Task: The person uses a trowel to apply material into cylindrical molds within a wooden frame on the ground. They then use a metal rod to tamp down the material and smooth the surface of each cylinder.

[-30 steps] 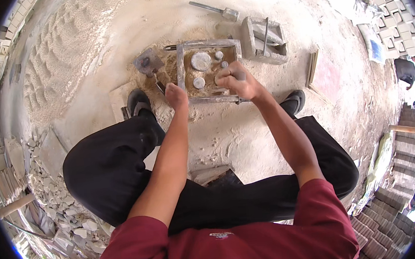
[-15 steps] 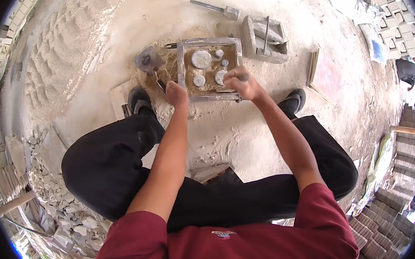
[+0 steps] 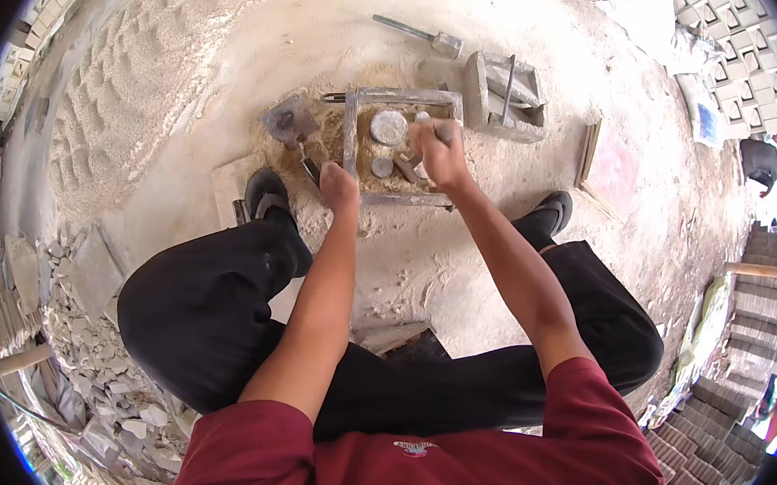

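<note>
Our left hand (image 3: 339,187) is curled at the left corner of the grey frame (image 3: 351,135) on the floor (image 3: 474,267), and we cannot tell if its fingers grip anything; our right hand (image 3: 439,159) has its fingers clamped on a tool (image 3: 443,132) over the frame's right part. Inside lie pale discs (image 3: 389,127), to the right stands a box (image 3: 506,128), and farther we see a mallet (image 3: 443,43)
</note>
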A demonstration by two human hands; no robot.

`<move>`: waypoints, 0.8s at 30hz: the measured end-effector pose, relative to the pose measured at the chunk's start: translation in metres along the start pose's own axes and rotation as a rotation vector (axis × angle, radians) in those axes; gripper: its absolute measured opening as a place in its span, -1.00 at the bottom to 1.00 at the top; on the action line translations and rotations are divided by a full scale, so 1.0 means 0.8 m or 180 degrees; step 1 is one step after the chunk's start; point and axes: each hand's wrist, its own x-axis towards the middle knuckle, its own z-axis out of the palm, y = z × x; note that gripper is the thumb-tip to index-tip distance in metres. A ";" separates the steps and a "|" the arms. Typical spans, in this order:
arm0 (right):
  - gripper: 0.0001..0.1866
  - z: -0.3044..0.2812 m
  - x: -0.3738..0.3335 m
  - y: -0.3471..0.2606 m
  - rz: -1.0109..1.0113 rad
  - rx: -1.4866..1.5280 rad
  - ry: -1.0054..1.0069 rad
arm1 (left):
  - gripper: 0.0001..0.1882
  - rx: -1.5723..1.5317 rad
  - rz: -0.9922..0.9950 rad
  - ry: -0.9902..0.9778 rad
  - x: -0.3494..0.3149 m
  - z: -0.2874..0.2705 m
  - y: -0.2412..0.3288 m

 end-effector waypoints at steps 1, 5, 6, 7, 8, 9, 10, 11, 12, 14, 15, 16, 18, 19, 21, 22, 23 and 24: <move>-0.68 0.002 0.000 -0.009 0.0028 -0.0011 0.0006 | -0.53 0.0007 -0.0021 -0.0022 -0.007 0.000 0.003; -0.67 0.013 0.015 -0.008 -0.0728 -0.0280 -0.0003 | -0.55 0.0130 0.0217 -0.0194 -0.006 0.004 0.003; -0.68 0.024 0.022 -0.011 -0.0454 -0.0306 -0.0163 | -0.56 -0.0058 0.0225 -0.0110 -0.001 0.004 0.003; -0.68 0.032 0.028 -0.016 -0.0179 -0.0332 -0.0323 | -0.56 -0.0055 0.0224 -0.0097 -0.002 0.004 0.002; -0.68 0.027 0.031 -0.024 -0.0330 -0.0281 -0.0445 | -0.56 -0.0166 0.0136 0.0053 -0.008 0.005 0.000; -0.68 0.027 0.032 -0.022 -0.0334 -0.0286 -0.0449 | -0.56 -0.0288 0.0048 0.0190 -0.012 0.007 0.001; -0.68 0.031 0.033 -0.018 -0.0476 -0.0421 -0.0508 | -0.56 -0.0293 0.0046 0.0194 -0.008 0.005 0.002; -0.67 0.035 0.034 -0.014 -0.0618 -0.0554 -0.0567 | -0.56 -0.0405 -0.0015 0.0076 -0.001 0.003 0.003; -0.65 0.042 0.044 -0.005 -0.0620 -0.0885 -0.0492 | -0.56 -0.0502 -0.0095 -0.0067 -0.007 0.002 0.000; -0.64 0.055 0.071 -0.003 -0.0465 -0.0608 -0.0238 | -0.56 -0.0487 -0.0128 -0.0065 -0.004 0.002 0.004; -0.64 0.063 0.076 -0.006 -0.0272 -0.0319 0.0006 | -0.55 -0.0447 -0.0188 -0.0067 -0.005 -0.001 0.003; -0.63 0.069 0.077 -0.010 -0.0296 -0.0458 0.0324 | -0.55 -0.0438 -0.0199 -0.0058 -0.004 -0.001 0.003; -0.63 0.078 0.093 -0.010 -0.0208 -0.0654 0.0296 | -0.55 -0.0098 -0.0245 -0.0178 -0.004 0.006 0.007; -0.63 0.076 0.098 -0.009 -0.0127 -0.0860 0.0283 | -0.55 -0.0099 -0.0246 -0.0206 -0.010 0.009 0.008; -0.60 0.076 0.090 -0.013 0.0364 -0.0601 0.0339 | -0.55 -0.0198 -0.0309 -0.0142 -0.013 0.013 0.002; -0.58 0.092 0.072 -0.025 0.0251 -0.0658 0.0300 | -0.55 -0.0148 -0.0305 -0.0105 0.000 0.005 -0.011; -0.56 0.107 0.063 -0.035 0.0138 -0.0713 0.0263 | -0.55 -0.0226 -0.0300 0.0078 0.015 -0.001 -0.023; -0.53 0.106 0.058 -0.030 -0.0110 -0.0994 0.0440 | -0.54 -0.0371 -0.0308 0.0155 0.007 0.012 -0.016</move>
